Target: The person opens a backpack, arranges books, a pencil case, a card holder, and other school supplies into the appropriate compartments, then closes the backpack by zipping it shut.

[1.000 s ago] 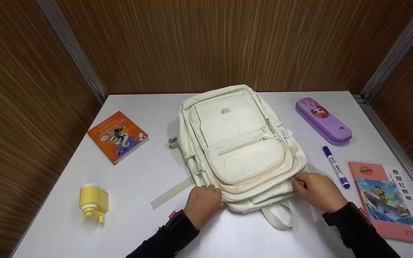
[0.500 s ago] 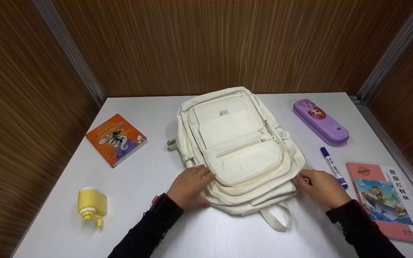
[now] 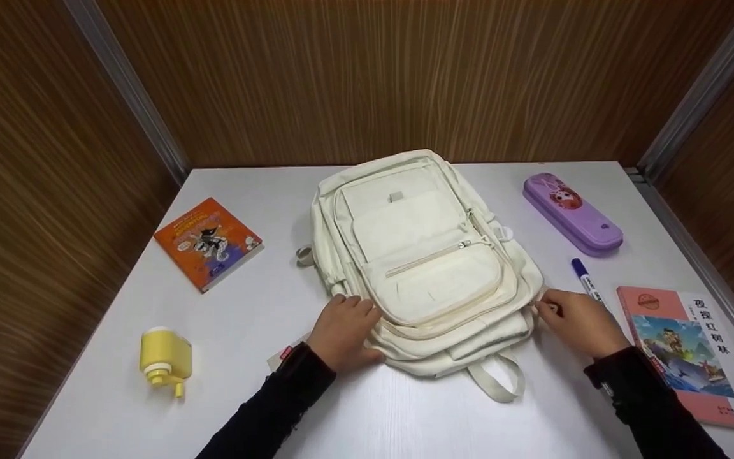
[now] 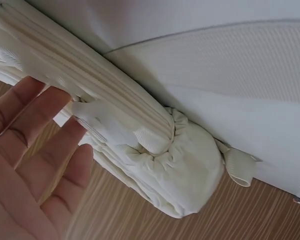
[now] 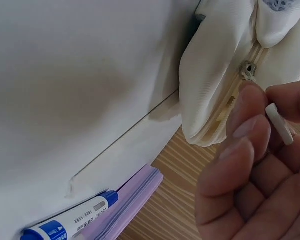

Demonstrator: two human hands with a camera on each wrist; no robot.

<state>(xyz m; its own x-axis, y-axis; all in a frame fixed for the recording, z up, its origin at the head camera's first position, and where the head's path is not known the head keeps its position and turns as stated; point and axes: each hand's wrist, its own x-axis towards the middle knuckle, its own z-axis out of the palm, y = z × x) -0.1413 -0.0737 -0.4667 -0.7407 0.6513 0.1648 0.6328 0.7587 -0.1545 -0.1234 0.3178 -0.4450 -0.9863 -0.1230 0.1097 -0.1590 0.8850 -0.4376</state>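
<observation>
- Writing is seen on the pink book [image 3: 685, 344] at the table's right edge: large Chinese characters run down beside a picture of waves; they are too small to be read with certainty. Printing on the blue marker [image 3: 587, 282] is likewise illegible in both views.
- The left hand [image 3: 343, 331] is laid flat, fingers straight, against the near left corner of the cream backpack [image 3: 424, 261]; nothing is gripped by it.
- The right hand [image 3: 580, 322] is held at the backpack's near right corner, and a white zipper pull [image 5: 280, 124] is pinched between thumb and fingertips just below the metal slider [image 5: 248, 70].
- The backpack is lying front-up at the middle of the white table [image 3: 265, 306], its zips closed; its contents are hidden.
- A purple pencil case [image 3: 572, 214] is lying shut to the right; an orange book [image 3: 208, 242] and a yellow dispenser [image 3: 164, 358] are placed to the left.
</observation>
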